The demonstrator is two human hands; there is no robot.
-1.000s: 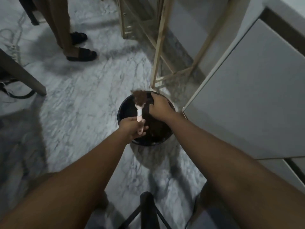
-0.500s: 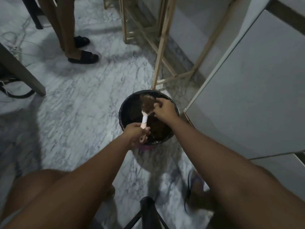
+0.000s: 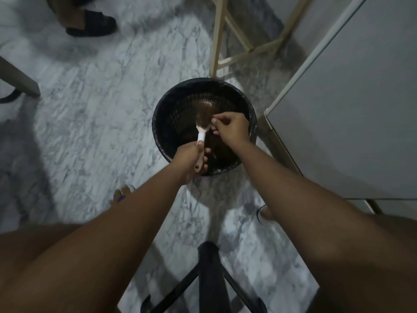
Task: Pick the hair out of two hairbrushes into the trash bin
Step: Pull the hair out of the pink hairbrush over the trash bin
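Observation:
A round black trash bin (image 3: 167,109) with a dark liner stands on the marble floor in front of me. My left hand (image 3: 191,158) grips the pale handle of a hairbrush (image 3: 204,114), holding its head over the bin's opening. The brush head is matted with brown hair. My right hand (image 3: 230,127) sits at the right side of the brush head, its fingers pinched at the hair. Brown hair lies in the bottom of the bin. Only one brush is in view.
A white cabinet (image 3: 352,109) stands close on the right of the bin. A light wooden frame (image 3: 216,41) rises just behind it. Another person's sandalled foot (image 3: 90,26) is at the top left. A black stool leg (image 3: 209,279) is below me.
The view has tipped down and come closer to the bin. The brush now sits lower over the bin's opening, and my right hand has shifted to its right edge, pinching hair.

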